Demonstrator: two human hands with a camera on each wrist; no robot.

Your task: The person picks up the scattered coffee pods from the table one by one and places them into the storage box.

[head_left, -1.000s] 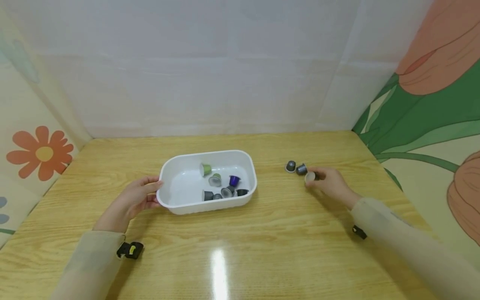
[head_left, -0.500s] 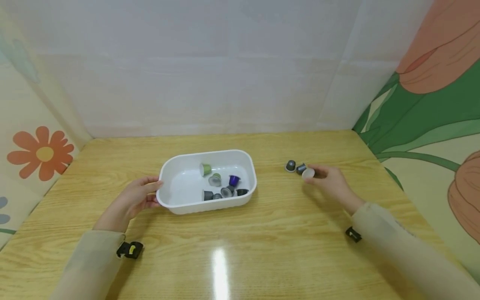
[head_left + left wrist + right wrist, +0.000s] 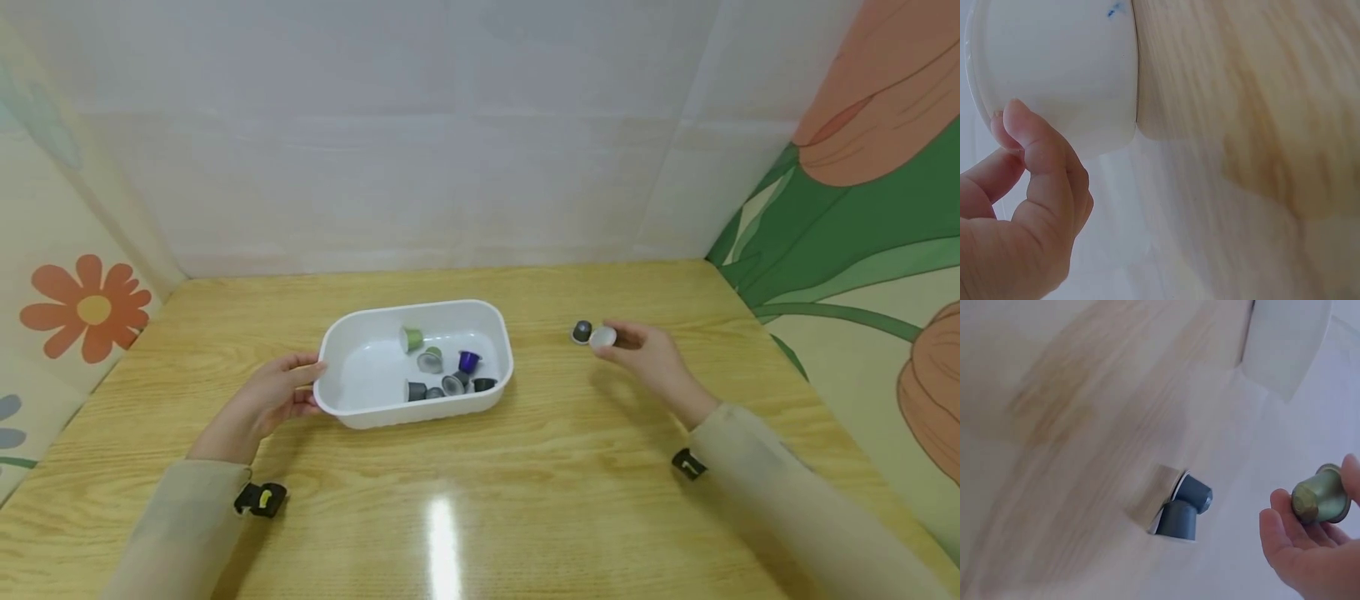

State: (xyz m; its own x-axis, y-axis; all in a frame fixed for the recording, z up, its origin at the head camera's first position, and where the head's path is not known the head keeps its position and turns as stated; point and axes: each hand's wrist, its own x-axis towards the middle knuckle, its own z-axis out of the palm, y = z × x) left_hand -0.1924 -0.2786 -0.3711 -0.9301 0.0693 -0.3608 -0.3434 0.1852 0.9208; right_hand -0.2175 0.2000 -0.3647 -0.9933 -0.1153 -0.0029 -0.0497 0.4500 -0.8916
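My left hand grips the left end of a white plastic tray, thumb at the rim and fingers against the outer wall. Inside the tray lie several coffee capsules: green, purple, grey and black. To the tray's right, my right hand pinches a green coffee capsule above the table, its pale lid facing the head camera. Beside it on the table, two dark capsules touch each other in the right wrist view. In the head view one dark capsule shows and the other is hidden.
The wooden table reaches back to a white cloth wall. Flower-patterned panels flank it on both sides. Each wrist wears a black strap device.
My right hand has lifted the green capsule and moved it slightly left, so it now covers one dark capsule in the head view. My left hand and the tray have stayed put.
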